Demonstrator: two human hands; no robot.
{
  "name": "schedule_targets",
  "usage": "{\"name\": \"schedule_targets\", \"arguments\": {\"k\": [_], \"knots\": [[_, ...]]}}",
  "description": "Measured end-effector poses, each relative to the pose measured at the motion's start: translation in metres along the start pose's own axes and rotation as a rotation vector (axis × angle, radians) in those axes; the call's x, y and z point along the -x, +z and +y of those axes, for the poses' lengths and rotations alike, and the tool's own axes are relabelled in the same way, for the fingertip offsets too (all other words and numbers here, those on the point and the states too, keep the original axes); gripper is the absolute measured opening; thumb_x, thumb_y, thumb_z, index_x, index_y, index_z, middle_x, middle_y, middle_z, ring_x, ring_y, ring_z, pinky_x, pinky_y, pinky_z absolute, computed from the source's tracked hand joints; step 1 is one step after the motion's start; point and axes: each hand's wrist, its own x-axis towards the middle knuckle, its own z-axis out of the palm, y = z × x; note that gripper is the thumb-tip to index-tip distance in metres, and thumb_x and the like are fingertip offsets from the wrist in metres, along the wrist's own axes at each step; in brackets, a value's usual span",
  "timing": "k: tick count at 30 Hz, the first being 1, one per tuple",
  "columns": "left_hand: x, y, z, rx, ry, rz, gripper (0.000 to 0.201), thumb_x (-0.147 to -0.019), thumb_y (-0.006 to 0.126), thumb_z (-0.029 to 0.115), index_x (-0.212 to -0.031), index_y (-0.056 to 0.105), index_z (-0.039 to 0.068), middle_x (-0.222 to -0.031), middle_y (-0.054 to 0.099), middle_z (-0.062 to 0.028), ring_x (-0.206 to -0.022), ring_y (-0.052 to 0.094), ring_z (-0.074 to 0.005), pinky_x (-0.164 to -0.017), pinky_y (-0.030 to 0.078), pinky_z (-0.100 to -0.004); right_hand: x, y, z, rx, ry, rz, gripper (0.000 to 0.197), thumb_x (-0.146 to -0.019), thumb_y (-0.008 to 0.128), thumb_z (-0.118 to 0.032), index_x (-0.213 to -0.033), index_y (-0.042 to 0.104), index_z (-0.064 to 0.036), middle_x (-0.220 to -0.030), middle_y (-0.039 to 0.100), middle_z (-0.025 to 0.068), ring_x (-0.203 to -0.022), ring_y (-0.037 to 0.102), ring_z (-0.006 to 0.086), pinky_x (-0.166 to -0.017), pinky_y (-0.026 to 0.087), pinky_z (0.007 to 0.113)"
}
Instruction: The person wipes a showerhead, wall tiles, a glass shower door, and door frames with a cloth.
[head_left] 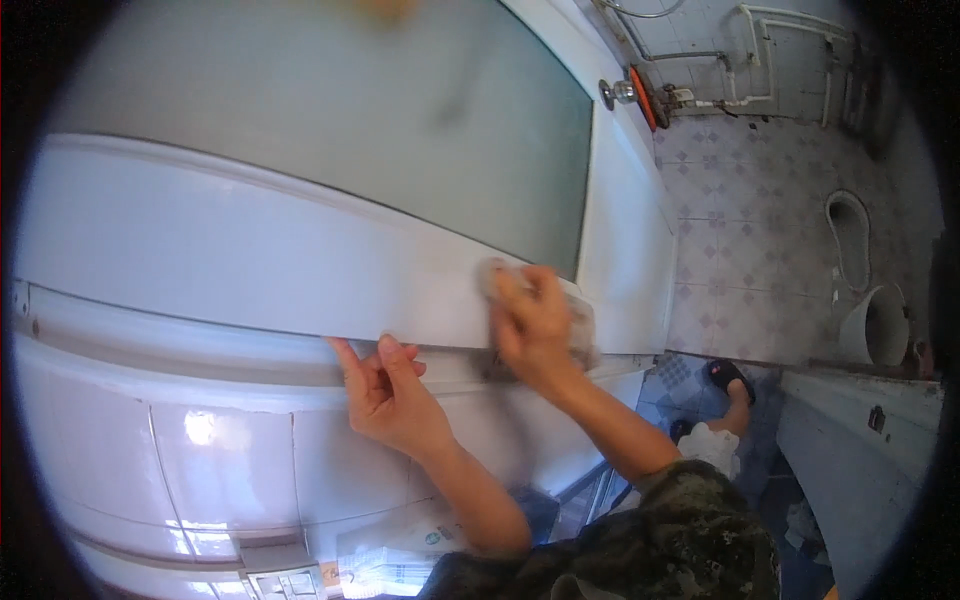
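Note:
A white door (230, 235) with a frosted glass panel (420, 130) fills the left and middle of the view. My right hand (540, 330) presses a pale greyish cloth (580, 325) against the door frame near the corner of the glass. That hand and the cloth are smeared by motion, and part of the cloth is hidden under the fingers. To its left, my left hand (395, 400) is at the door's edge, thumb and fingers bent around it. Its index fingertip touches the edge.
A round metal doorknob (617, 93) sticks out at the upper right. Beyond the door are a patterned tile floor (740, 240), a squat toilet (850, 240) and a white bucket (875, 325). White wall tiles (230, 460) and a wall switch (285, 583) lie at the lower left.

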Motion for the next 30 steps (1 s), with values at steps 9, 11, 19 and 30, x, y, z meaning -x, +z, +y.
{"name": "schedule_targets", "arguments": {"k": [9, 11, 19, 30], "knots": [[-0.001, -0.001, 0.004, 0.005, -0.011, 0.026, 0.048, -0.085, 0.060, 0.004, -0.130, 0.043, -0.002, -0.067, 0.059, -0.0039, -0.055, 0.054, -0.0087, -0.049, 0.043, -0.0200, 0.019, -0.004, 0.027, 0.016, -0.066, -0.015, 0.044, -0.065, 0.061, 0.001, -0.107, 0.061, -0.0103, -0.094, 0.054, 0.0211, -0.081, 0.054, 0.0336, -0.067, 0.045, 0.040], [0.001, 0.004, 0.005, -0.052, -0.047, 0.029, 0.049, -0.085, 0.061, 0.003, -0.130, 0.044, -0.003, -0.060, 0.054, 0.0000, -0.052, 0.049, -0.0063, -0.049, 0.040, -0.0194, 0.029, -0.007, 0.025, 0.074, -0.065, -0.008, 0.043, -0.064, 0.062, 0.000, -0.106, 0.061, -0.0103, -0.093, 0.054, 0.0207, -0.080, 0.053, 0.0339, -0.067, 0.045, 0.040], [-0.008, -0.011, -0.005, 0.005, -0.025, 0.033, 0.049, -0.083, 0.064, 0.004, -0.128, 0.046, -0.003, -0.054, 0.032, 0.0089, -0.051, 0.027, -0.0020, -0.048, 0.024, -0.0167, 0.030, 0.004, -0.007, -0.114, -0.384, -0.045, 0.044, -0.058, 0.064, 0.000, -0.100, 0.063, -0.0128, -0.093, 0.055, 0.0160, -0.075, 0.053, 0.0296, -0.059, 0.043, 0.035], [-0.006, -0.002, 0.001, -0.003, -0.007, 0.062, 0.046, -0.083, 0.063, 0.003, -0.126, 0.048, -0.002, -0.055, 0.028, 0.0094, -0.054, 0.025, -0.0018, -0.050, 0.022, -0.0163, 0.030, -0.009, -0.005, -0.016, -0.345, -0.114, 0.048, -0.057, 0.064, 0.001, -0.102, 0.062, -0.0122, -0.096, 0.054, 0.0159, -0.074, 0.052, 0.0289, -0.059, 0.044, 0.036]]}}
